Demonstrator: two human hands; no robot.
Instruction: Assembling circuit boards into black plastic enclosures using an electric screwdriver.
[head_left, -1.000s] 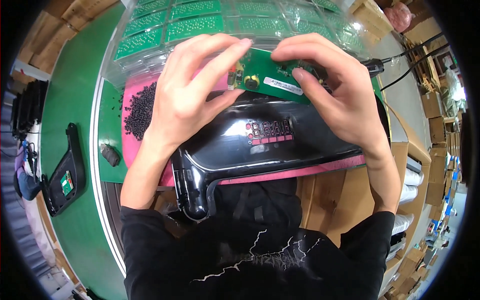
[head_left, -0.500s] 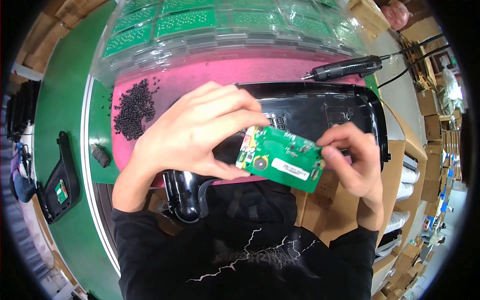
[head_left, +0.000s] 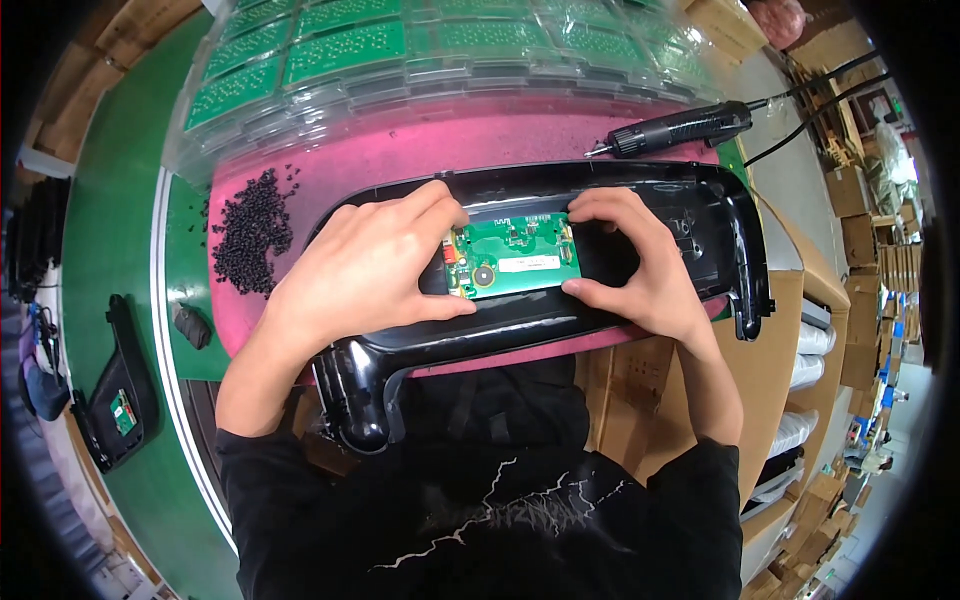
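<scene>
A green circuit board (head_left: 525, 245) with a white label and a round dark part lies level over the middle of a long black plastic housing (head_left: 420, 350). My left hand (head_left: 375, 260) grips its left end, thumb at the near edge and fingers at the far edge. The right end is held the same way by my right hand (head_left: 645, 260). Whether the board rests on the housing floor or is still held just above it, I cannot tell. The housing lies hollow side up on a pink mat (head_left: 400, 140), with a curved leg at each end.
A heap of small black screws (head_left: 252, 230) sits on the mat's left. A black electric screwdriver (head_left: 680, 130) lies at the back right. Clear trays of green boards (head_left: 350, 50) stand behind. Another black housing (head_left: 115, 390) with a board is far left; a cardboard box (head_left: 780, 390) is right.
The circuit board has gone from tilted and nearer me to level within the housing's middle. Both hands moved away from me with it, and my right hand now spans its end.
</scene>
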